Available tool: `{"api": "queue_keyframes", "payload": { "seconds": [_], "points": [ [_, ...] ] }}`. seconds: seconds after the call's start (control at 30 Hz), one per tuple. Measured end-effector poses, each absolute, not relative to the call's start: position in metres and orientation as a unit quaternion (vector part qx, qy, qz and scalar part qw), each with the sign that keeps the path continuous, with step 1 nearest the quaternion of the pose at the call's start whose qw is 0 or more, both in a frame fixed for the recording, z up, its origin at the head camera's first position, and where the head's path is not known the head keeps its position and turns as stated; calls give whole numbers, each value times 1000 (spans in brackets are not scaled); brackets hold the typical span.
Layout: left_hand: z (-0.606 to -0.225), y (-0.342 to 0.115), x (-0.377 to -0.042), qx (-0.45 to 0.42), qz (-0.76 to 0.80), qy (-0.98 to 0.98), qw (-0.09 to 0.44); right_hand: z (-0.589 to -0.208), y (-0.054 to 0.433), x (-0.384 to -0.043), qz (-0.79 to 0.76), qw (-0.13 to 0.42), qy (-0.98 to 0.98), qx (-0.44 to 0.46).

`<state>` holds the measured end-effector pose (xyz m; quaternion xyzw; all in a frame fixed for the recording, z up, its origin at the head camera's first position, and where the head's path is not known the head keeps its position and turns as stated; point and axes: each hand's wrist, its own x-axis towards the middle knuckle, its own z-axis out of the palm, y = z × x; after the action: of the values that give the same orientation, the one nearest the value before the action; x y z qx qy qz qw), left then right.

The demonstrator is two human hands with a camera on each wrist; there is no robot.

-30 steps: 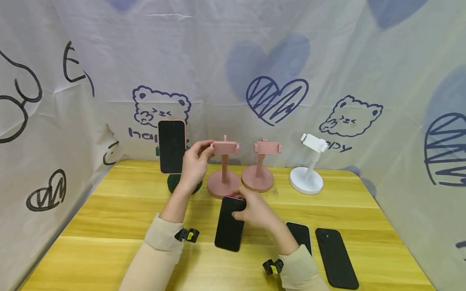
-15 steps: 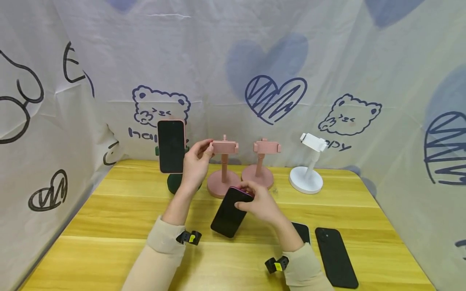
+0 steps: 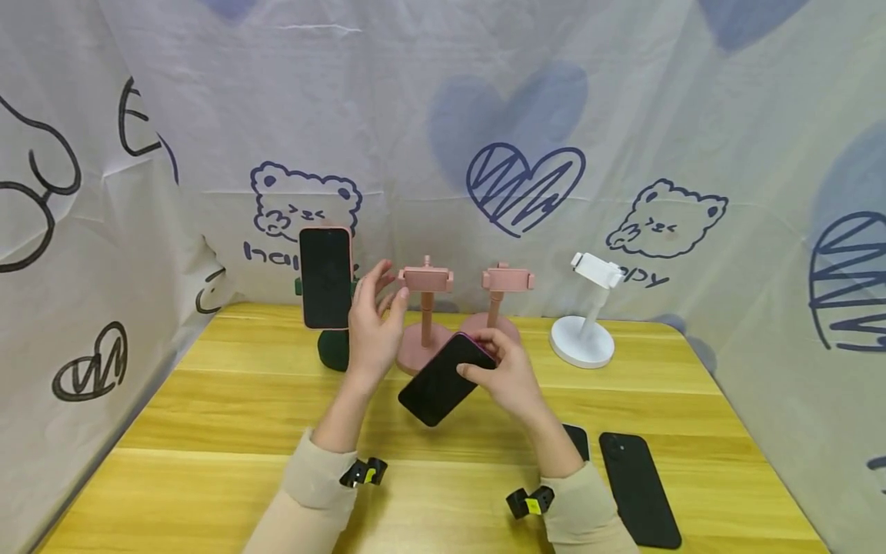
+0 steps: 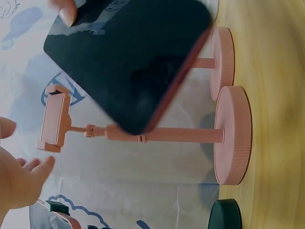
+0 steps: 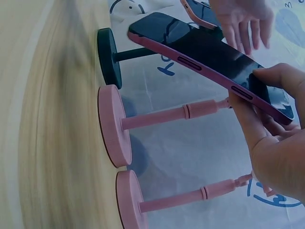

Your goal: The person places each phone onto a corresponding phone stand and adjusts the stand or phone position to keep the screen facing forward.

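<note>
My right hand [image 3: 510, 377] pinches a dark-screened phone [image 3: 443, 381] by its upper right end, thumb on the screen and fingers behind. The phone, with a pink-red edge [image 5: 214, 76], is tilted above the table in front of the left pink phone stand [image 3: 427, 315]. My left hand [image 3: 374, 331] is beside that stand's clamp [image 4: 55, 119], fingers spread and apart from it, holding nothing. Just left of this hand, a pink-edged phone [image 3: 326, 278] stands upright in a dark green stand [image 3: 334, 350].
A second pink stand [image 3: 508, 279] and a white stand [image 3: 583, 342] are lined up to the right. Two phones lie on the wooden table [image 3: 208, 431] at right: a black phone [image 3: 640, 488] back up, and another phone [image 3: 577, 438] partly hidden by my right arm.
The phone in my right hand has risen toward the left pink stand and turned from near upright to a slant. My left hand has let go of the stand's clamp and spread its fingers.
</note>
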<state>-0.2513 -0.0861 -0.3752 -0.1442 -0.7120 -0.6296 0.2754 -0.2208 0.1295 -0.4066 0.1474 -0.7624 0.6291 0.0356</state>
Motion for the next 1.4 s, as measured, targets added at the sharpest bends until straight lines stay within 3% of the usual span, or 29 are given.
{"api": "queue_keyframes", "payload": {
  "seconds": [0.13,0.23,0.33,0.53,0.93,1.13,1.4],
  "points": [
    [-379,-84,-243,-192,-586,-706,349,-404,130,-220,649,54,-749,124],
    [-382,-83,-239,-232,-560,-702,375,-403,131,-219,668,69,-731,116],
    [-384,-83,-236,-271,-548,-711,348,-401,131,-218,690,79,-711,108],
    [-384,-85,-231,-337,-519,-746,245,-397,132,-215,728,89,-673,95],
    [-384,-88,-229,-337,-489,-791,147,-387,137,-209,764,108,-627,103],
    [-383,-90,-227,-350,-503,-777,144,-383,135,-206,770,104,-621,102],
    [-384,-87,-229,-365,-527,-736,218,-386,125,-205,815,105,-552,142]
  ]
}}
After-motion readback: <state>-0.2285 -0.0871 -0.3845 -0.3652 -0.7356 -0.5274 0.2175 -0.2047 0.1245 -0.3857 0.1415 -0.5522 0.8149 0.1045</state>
